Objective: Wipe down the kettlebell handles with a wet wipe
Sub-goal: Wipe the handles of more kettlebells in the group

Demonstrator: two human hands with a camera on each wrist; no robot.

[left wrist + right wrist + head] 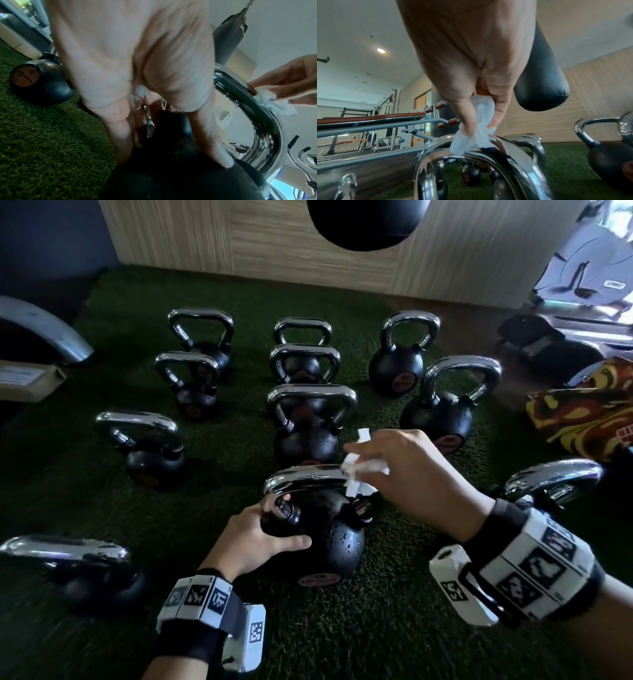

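Wet wipe [356, 474] in R hand [404, 470] grip, touching handle [305, 479].

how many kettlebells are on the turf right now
11 kettlebells. Left column: four. Middle column: four, the nearest gripped by the left hand while the right hand holds a wet wipe on its handle. Right side: three. Others may be hidden beyond the frame.

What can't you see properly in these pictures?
- Head view: the right hand covers most of the wet wipe.
- Left wrist view: the left hand fills the frame, blurred, hiding its grip on the kettlebell.
- Head view: the punching bag is cut off by the top edge.
- Kettlebell labels: too small to read.
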